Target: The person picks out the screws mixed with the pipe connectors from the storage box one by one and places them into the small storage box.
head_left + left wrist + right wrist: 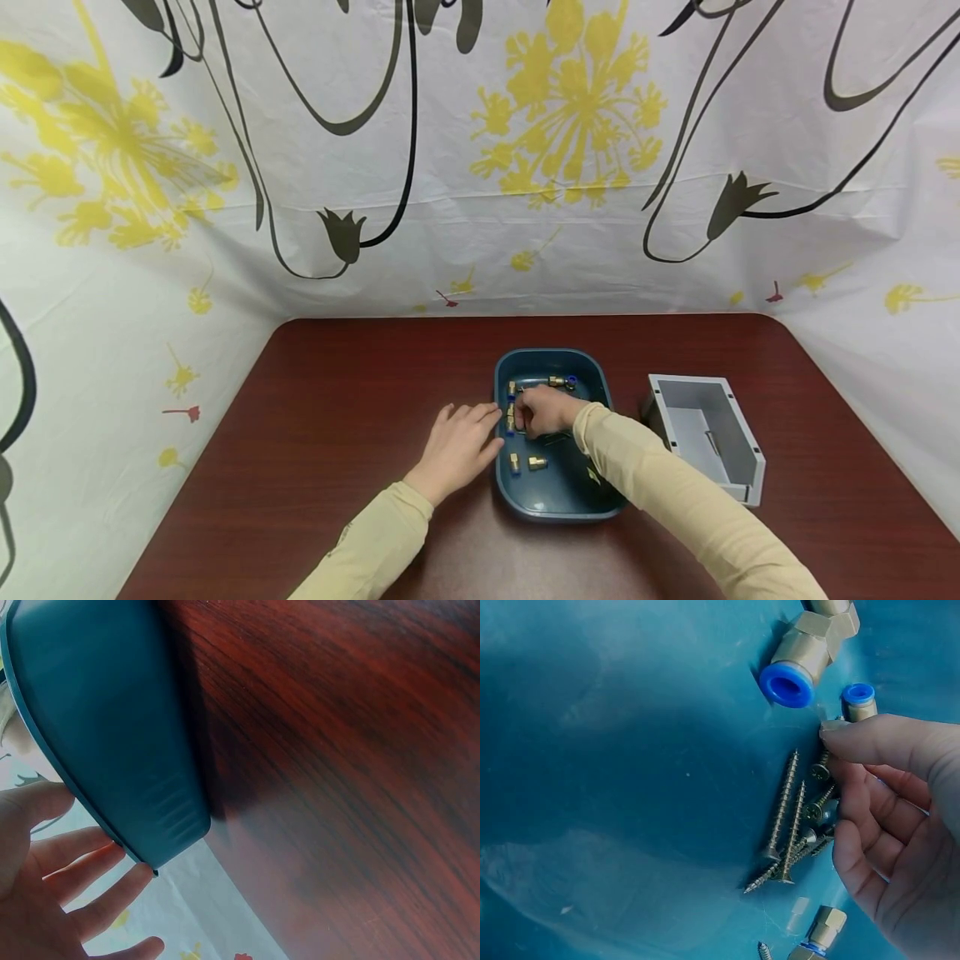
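Right wrist view: your right hand [900, 806] is pinching a screw [821, 768] in the blue tray [645, 802] while your left hand [457, 442], fingers extended, is touching its rim; probably light and stiff, the screw is inviting a mid-length hold.

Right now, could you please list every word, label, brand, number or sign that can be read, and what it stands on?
None: I see no lettering on the blue tray, grey box or cloth, which shows printed flowers.
Any marks on the brass fittings or screws are too small to read.
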